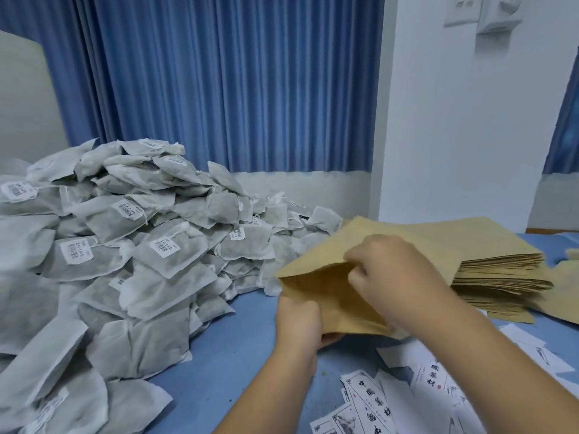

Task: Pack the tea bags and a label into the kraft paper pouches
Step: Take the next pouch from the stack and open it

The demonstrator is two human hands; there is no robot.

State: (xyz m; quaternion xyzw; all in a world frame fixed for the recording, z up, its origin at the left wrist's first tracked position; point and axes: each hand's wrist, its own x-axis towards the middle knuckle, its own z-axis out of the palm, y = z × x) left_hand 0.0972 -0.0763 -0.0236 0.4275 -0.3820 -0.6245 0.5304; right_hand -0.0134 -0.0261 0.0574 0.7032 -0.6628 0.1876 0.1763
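Note:
A kraft paper pouch (329,289) is held above the blue table, its mouth open toward the left. My left hand (299,321) grips its lower front edge. My right hand (388,274) pinches the upper lip of the mouth and spreads it. A large heap of white tea bags (125,245) with barcode tags fills the left side. Printed paper labels (376,399) lie scattered at the lower right.
A stack of flat kraft pouches (501,277) lies right behind my right hand. The blue table surface (232,349) shows between the tea bag heap and my arms. Blue curtains (219,83) and a white wall stand behind the table.

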